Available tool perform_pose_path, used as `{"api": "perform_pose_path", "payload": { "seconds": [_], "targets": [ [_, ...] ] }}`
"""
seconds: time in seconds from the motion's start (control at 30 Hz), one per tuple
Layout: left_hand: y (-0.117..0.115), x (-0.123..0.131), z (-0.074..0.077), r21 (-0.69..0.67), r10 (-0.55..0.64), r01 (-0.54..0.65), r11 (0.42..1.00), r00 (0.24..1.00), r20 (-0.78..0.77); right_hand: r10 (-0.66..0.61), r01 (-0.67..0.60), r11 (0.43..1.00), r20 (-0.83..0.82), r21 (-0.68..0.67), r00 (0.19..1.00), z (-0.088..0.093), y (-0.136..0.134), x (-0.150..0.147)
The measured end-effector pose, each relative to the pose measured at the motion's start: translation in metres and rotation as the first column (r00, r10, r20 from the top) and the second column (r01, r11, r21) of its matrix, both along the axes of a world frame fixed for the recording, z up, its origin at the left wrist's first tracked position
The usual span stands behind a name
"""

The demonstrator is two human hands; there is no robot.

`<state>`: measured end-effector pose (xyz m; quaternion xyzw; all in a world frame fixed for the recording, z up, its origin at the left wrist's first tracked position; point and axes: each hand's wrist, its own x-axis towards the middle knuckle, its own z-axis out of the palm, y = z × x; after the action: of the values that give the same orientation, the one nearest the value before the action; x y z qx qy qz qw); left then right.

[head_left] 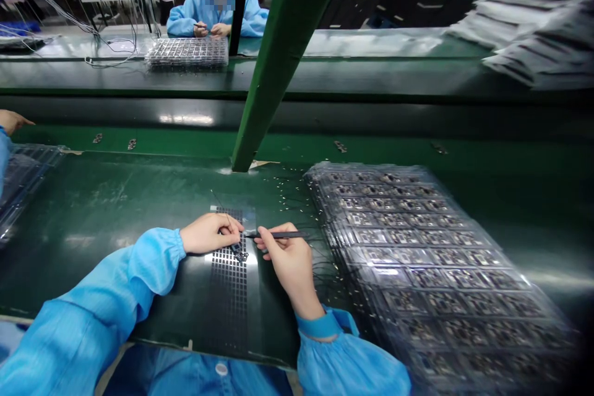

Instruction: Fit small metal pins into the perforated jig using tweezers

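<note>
Metal part (239,255), tiny, light, fragile: my left hand (208,233) fingers pinch it at the edges; my right hand (284,260) fingers grip tweezers (278,235).

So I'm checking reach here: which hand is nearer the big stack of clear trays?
Right. The right hand sits just beside the tray stack; the left hand is farther off.

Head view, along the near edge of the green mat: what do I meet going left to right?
Clear plastic tray at the left edge → left hand on the strip of tiny gridded parts → right hand holding thin black tweezers → large stack of clear compartment trays filled with small dark components.
</note>
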<state>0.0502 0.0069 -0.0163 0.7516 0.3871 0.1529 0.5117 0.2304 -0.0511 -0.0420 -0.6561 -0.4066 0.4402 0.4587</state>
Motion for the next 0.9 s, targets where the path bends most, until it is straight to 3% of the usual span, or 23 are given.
{"api": "perform_pose_path", "payload": {
  "seconds": [0.2,0.43,0.57,0.9],
  "targets": [
    [0.000,0.001,0.001,-0.034,0.013,-0.014,0.999,1.000,-0.006,-0.028,0.029,0.999,-0.085,0.018,0.996,-0.003,0.003,0.000],
    [-0.003,0.003,0.008,-0.317,0.087,-0.082,0.945,0.996,0.002,-0.044,0.082,0.993,-0.371,0.085,0.928,0.004,-0.006,0.007],
    [-0.012,-0.003,0.010,-0.443,0.033,-0.046,0.895,0.999,-0.037,0.042,-0.015,0.997,-0.352,0.081,0.935,0.005,-0.024,0.003],
    [-0.016,-0.006,0.006,-0.444,-0.002,-0.036,0.895,0.996,-0.086,0.113,-0.091,0.991,-0.242,0.099,0.964,0.002,-0.033,-0.006]
  ]
}}
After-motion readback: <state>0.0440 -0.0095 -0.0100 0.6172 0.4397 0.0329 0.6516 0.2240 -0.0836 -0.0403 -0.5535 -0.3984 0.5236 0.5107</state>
